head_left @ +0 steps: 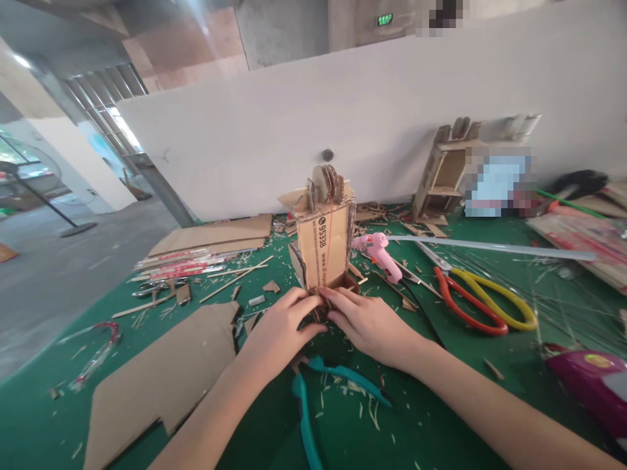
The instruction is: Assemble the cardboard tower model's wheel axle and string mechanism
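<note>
Pressing fingertips to the base of our upright cardboard model (326,241)

Our left hand (287,323) and right hand (369,323) curl narrowly at its lower front, on the green table (392,431); corrugated discs (327,184) top it. Our fingers hide the gripped part.

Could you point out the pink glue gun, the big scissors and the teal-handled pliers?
Pink glue gun (388,262), head view: on its grip.
Big scissors (441,283), head view: on the red handle.
Teal-handled pliers (304,418), head view: on the left-hand handle.
</note>
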The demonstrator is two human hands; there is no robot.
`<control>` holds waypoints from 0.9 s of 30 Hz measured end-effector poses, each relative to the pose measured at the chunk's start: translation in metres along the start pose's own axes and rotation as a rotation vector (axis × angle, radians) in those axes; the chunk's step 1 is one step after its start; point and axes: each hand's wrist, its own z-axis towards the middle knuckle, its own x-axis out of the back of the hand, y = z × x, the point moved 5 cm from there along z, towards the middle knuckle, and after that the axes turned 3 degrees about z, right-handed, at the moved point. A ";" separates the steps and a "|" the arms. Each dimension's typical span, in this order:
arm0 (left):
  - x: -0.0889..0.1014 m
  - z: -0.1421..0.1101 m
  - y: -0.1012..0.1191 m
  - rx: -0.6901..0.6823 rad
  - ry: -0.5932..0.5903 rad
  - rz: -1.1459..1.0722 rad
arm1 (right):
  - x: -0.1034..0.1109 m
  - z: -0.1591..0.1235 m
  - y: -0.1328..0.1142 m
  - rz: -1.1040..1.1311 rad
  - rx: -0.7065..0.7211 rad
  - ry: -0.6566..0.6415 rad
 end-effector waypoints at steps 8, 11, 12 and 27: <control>0.001 0.002 0.002 -0.002 -0.004 -0.019 | 0.004 -0.001 0.006 0.107 0.000 0.005; 0.000 0.002 0.004 -0.009 0.001 -0.013 | 0.004 -0.002 0.007 0.127 -0.007 0.014; 0.000 0.001 0.004 -0.008 0.004 -0.012 | 0.004 -0.002 0.007 0.134 -0.005 0.019; 0.004 -0.002 0.008 0.056 0.039 0.099 | 0.008 -0.002 0.008 0.202 0.000 0.029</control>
